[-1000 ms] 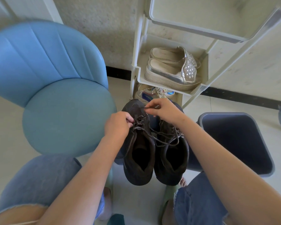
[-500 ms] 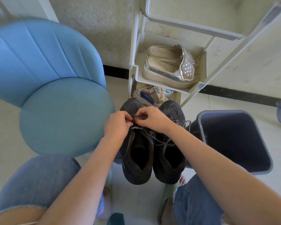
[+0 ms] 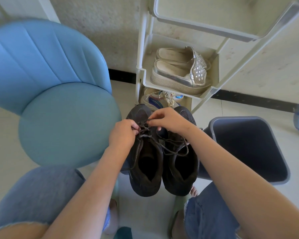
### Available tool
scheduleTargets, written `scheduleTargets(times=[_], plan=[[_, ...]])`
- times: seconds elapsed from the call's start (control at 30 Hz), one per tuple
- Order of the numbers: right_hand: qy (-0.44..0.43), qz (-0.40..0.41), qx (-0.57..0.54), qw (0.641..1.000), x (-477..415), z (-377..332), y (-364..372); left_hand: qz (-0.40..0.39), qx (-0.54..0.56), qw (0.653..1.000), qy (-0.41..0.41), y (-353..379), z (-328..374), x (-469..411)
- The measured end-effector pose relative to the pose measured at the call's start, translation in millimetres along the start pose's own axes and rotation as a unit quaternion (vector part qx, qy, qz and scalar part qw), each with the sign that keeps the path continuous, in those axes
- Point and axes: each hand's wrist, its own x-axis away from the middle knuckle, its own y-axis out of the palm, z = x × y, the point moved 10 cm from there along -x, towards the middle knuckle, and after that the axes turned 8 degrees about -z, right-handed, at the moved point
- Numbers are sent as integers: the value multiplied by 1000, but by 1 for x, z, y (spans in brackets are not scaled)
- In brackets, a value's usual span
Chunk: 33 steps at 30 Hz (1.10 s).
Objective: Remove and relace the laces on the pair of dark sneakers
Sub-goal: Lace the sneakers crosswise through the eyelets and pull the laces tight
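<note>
Knees (image 3: 33, 195) in frayed blue jeans filled the bottom corners, w/ two bare forearms (image 3: 86, 192) reaching fwd btwn them. Just past the knees, a pair of dark sneakers (image 3: 145, 180) stood side by side & touching, heels toward the person, toes pointing away. What they rested on couldn't be made out. Loose dark laces (image 3: 172, 149) trailed from the L-side sneaker across the top of the R-side one.

Both hands met over the front eyelets of the L-side sneaker. L hand (image 3: 123, 135) had its fingers curled in tight, gripping lace at the shoe's L edge. R hand (image 3: 169, 120) pinched a lace end btwn thumb & fingertips, other fingers bent loosely above the tongue.

To the L, beside the sneakers, sat a light blue padded chair (image 3: 67, 121) w/ a round seat. To the R, a dark grey bin (image 3: 248, 147) stood near the R-side sneaker.

Beyond the toes rose a cream plastic rack (image 3: 204, 94). Its middle shelf held a pair of silver shoes (image 3: 179, 73) w/ studded fronts. A multicoloured trainer (image 3: 160, 99) was partly visible on the shelf below. Behind it all ran a pale wall (image 3: 97, 31) w/ a black skirting strip above the light floor (image 3: 214, 107).
</note>
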Motion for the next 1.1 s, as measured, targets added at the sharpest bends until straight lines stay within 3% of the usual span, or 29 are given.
scheduleTargets(times=[0.1, 0.37, 0.5, 0.53, 0.73, 1.1], plan=[[5, 41, -31, 999, 0, 10, -18, -4, -2, 1000, -6, 0, 1, 0], [12, -49, 26, 998, -7, 12, 8, 5, -29, 999, 20, -6, 13, 18], [-5, -38, 50, 998, -9, 8, 10, -142, 2, 977, -162, 5, -7, 9], [-12, -46, 60, 997, -9, 5, 13, -163, -6, 971, -175, 9, -11, 11], [-19, -59, 87, 994, -11, 4, 15, 18, -5, 1000, 8, -5, 15, 23], [11, -42, 66, 997, -20, 10, 22, 27, 46, 998, 18, -6, 9, 14]])
